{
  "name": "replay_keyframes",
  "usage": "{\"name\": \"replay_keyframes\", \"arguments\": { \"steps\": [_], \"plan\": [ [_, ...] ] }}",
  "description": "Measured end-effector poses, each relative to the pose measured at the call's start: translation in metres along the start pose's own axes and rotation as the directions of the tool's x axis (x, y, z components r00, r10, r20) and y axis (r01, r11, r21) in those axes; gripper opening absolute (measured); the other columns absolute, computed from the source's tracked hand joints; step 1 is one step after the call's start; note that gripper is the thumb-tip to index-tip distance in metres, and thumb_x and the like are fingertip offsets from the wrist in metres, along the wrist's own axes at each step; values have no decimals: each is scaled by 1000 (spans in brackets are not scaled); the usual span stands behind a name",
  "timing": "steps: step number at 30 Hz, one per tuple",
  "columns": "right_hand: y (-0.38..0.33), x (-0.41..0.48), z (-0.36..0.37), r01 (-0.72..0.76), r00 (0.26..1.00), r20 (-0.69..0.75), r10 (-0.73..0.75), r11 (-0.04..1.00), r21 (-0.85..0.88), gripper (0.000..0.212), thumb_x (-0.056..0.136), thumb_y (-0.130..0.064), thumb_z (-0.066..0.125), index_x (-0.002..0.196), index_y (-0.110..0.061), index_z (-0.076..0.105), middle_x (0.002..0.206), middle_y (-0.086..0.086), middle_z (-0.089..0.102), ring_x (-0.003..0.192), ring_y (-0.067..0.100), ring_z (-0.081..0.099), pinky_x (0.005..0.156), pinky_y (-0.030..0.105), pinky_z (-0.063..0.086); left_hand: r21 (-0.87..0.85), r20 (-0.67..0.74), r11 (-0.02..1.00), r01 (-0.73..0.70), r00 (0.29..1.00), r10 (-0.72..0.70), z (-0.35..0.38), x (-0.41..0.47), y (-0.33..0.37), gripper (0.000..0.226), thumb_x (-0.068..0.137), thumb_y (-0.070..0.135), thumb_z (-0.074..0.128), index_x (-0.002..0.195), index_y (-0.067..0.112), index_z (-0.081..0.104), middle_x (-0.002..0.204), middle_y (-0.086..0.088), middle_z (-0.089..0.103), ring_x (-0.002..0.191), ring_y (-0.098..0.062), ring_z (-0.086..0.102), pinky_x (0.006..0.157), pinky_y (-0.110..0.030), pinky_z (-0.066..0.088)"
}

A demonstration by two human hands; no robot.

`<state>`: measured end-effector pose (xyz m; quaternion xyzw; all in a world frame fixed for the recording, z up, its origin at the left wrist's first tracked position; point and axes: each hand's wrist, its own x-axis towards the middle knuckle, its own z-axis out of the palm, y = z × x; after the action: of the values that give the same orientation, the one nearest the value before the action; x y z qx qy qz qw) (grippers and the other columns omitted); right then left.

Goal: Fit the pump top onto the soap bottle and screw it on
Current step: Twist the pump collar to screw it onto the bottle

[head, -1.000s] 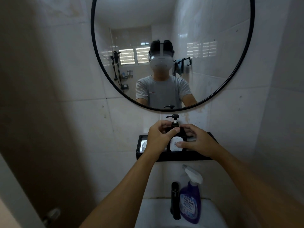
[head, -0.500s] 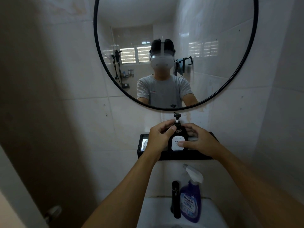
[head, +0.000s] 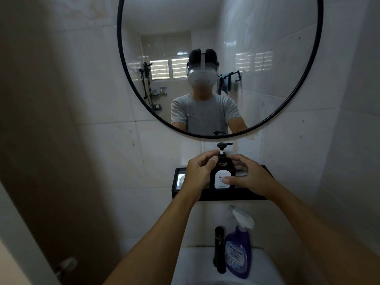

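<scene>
In the head view, the soap bottle (head: 222,177) stands upright on a black shelf (head: 236,194) that is fixed to the tiled wall, just under a round mirror (head: 220,64) with a thin black frame. The bottle is dark and carries a white label on its front. The pump top (head: 222,150) sits on the neck of the bottle, its black head raised on a white stem, and its nozzle points to the right. The left hand (head: 198,173) is closed around the collar of the pump, with the thumb and the fingers pinching it from the left side. The right hand (head: 249,177) holds the body of the bottle from the right; its thumb lies across the lower part of the label and its fingers curl behind the bottle. Both forearms reach up from the lower edge of the picture. Below the shelf there is a white sink (head: 205,266), and on its back edge stand a black faucet (head: 219,249) and, just beside it on the right, a purple spray bottle (head: 238,254) with a white trigger head. The mirror shows a person in a grey T-shirt who wears a white headset. At the left end of the shelf a small bright object is seen, but it is not clear what it is.
</scene>
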<state>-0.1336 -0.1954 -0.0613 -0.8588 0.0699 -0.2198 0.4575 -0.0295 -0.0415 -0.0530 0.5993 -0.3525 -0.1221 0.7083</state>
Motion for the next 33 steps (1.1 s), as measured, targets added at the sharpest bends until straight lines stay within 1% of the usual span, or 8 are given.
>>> {"name": "replay_keyframes", "arguments": {
  "steps": [8, 10, 14, 18, 21, 25, 30, 33],
  "plan": [
    [1, 1, 0, -4, 1000, -1, 4, 1000, -3, 81, 71, -32, 87, 141, -23, 49, 137, -1, 61, 123, 10, 59, 105, 41, 51, 52, -36, 997, -56, 998, 58, 4, 3, -4, 13, 87, 13, 72, 98, 13, 64, 96, -5, 73, 91, -17, 70, 81, -30, 58],
    [1, 0, 0, -4, 1000, -4, 4, 1000, -4, 82, 70, -34, 88, 141, -24, 49, 137, -2, 61, 123, 10, 59, 105, 42, 51, 62, -27, 996, -60, 998, 62, 3, 3, -4, 9, 90, 11, 68, 97, 15, 67, 96, -2, 73, 90, -14, 70, 79, -26, 57],
    [0, 0, 0, -5, 1000, -3, 5, 1000, 0, 80, 70, -33, 88, 140, -24, 50, 133, -5, 62, 122, 9, 60, 104, 42, 52, -11, -7, 1000, -1, 1000, 1, 1, 1, 0, 23, 98, 10, 55, 108, 18, 73, 100, 5, 74, 88, -2, 71, 75, -19, 57],
    [-2, -1, 0, -10, 1000, -1, 10, 1000, 3, 78, 71, -30, 87, 140, -25, 50, 128, -12, 62, 119, 5, 59, 106, 40, 50, 21, -25, 999, -49, 998, 50, 3, 1, -2, 17, 92, 16, 66, 109, 16, 68, 101, -1, 74, 99, -15, 71, 87, -29, 57],
    [-2, -1, 0, -18, 1000, 0, 18, 1000, 2, 78, 71, -31, 87, 139, -26, 50, 126, -13, 61, 118, 5, 59, 107, 40, 49, 19, -35, 998, -57, 998, 58, 4, 2, -4, 14, 87, 15, 72, 100, 16, 65, 97, -6, 72, 99, -27, 71, 86, -36, 58],
    [-1, 0, -1, -8, 1000, 4, 8, 1000, 10, 83, 69, -35, 88, 142, -25, 49, 136, -4, 61, 124, 11, 59, 107, 44, 49, 32, -31, 998, -55, 998, 56, 4, 2, -4, 14, 86, 12, 73, 95, 17, 64, 95, -4, 72, 93, -22, 71, 86, -39, 57],
    [1, 1, -1, -12, 1000, 3, 12, 1000, -2, 83, 69, -35, 88, 141, -22, 49, 136, -2, 61, 123, 10, 60, 105, 44, 51, -3, -35, 1000, 0, 999, 0, 3, 2, -3, 22, 98, 10, 56, 110, 16, 73, 111, -8, 74, 101, -20, 70, 85, -32, 58],
    [0, 0, -1, -14, 1000, 7, 14, 1000, 1, 81, 70, -32, 87, 141, -23, 48, 137, -1, 61, 123, 10, 59, 105, 41, 51, -37, -36, 999, 1, 999, -3, 3, 2, -2, 22, 97, 15, 58, 116, 15, 69, 110, -1, 73, 104, -16, 70, 90, -29, 57]
  ]
}}
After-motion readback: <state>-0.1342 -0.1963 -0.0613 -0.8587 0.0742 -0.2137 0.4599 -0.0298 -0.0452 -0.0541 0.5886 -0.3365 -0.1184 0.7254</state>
